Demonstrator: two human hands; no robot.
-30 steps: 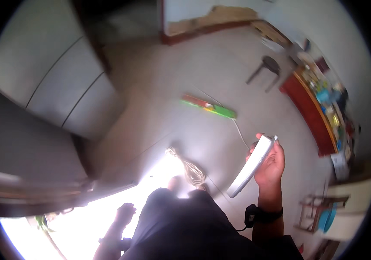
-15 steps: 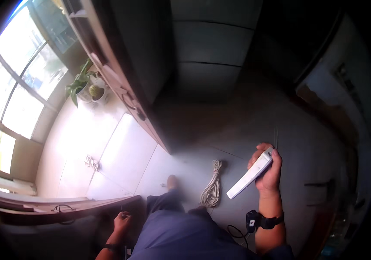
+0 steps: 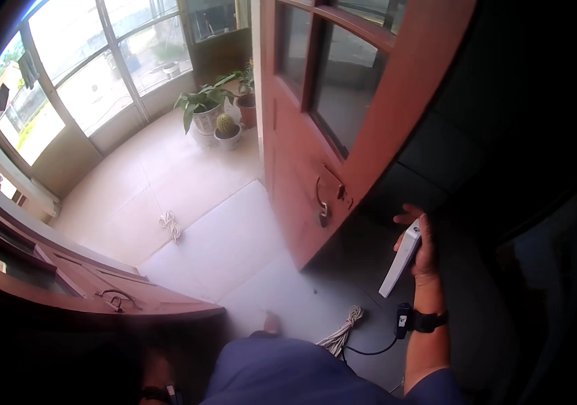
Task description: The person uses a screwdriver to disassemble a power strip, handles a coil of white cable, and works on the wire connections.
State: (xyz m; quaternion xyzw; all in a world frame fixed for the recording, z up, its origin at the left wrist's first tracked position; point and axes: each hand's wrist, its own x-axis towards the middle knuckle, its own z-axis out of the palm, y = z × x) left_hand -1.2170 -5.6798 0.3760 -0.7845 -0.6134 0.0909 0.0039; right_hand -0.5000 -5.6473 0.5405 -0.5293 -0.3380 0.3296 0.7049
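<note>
My right hand (image 3: pixel 425 251) grips a long, narrow white device (image 3: pixel 398 268) by its upper end, with some fingers raised behind it. My left hand (image 3: pixel 155 370) is low in the shadow at the bottom left; its fingers are hard to make out. A bundle of pale cord (image 3: pixel 344 329) lies on the floor by my legs, below the white device. A smaller tied cord (image 3: pixel 170 225) lies on the bright tiles beyond the doorway.
A red wooden door with glass panes (image 3: pixel 288 121) stands open ahead, its handle (image 3: pixel 323 212) facing me. Another door leaf (image 3: pixel 72 283) is at left. Potted plants (image 3: pixel 202 116) and a cactus (image 3: pixel 226 126) stand by large windows (image 3: pixel 79 77). The right side is dark.
My view has swung left from the room to the open doorway and windows. My right hand still holds the white device, now tilted more steeply. My left hand has sunk into shadow.
</note>
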